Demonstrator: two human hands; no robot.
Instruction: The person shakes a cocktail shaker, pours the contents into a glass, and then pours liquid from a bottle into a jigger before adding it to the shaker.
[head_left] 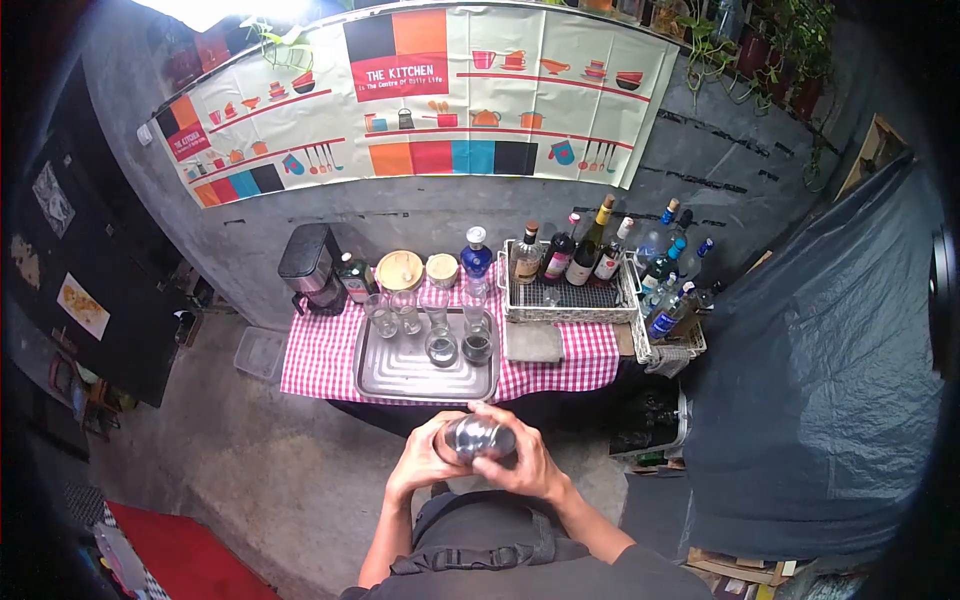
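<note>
Both hands hold a dark, shiny rounded vessel (478, 438), seemingly glass, in front of the body, short of the table's front edge. My left hand (430, 458) is wrapped round its left side. On its right side, the fingers of my right hand (525, 458) curl over the top and beneath it. Motion blurs the vessel, and its contents cannot be made out. Just beyond the hands, a metal tray (425, 380) lies on the checked tablecloth (585, 362). Several clear glass vessels stand on its back half, among them a round carafe (441, 348) and another carafe (477, 347).
A coffee maker (312, 268), a dark bottle (355, 278), round wooden-lidded containers and a blue bottle (476, 258) line the table's back. At right stand a wicker basket (570, 314) of bottles, more bottles and a grey folded cloth (534, 343). A dark sheet (820, 380) hangs farther right.
</note>
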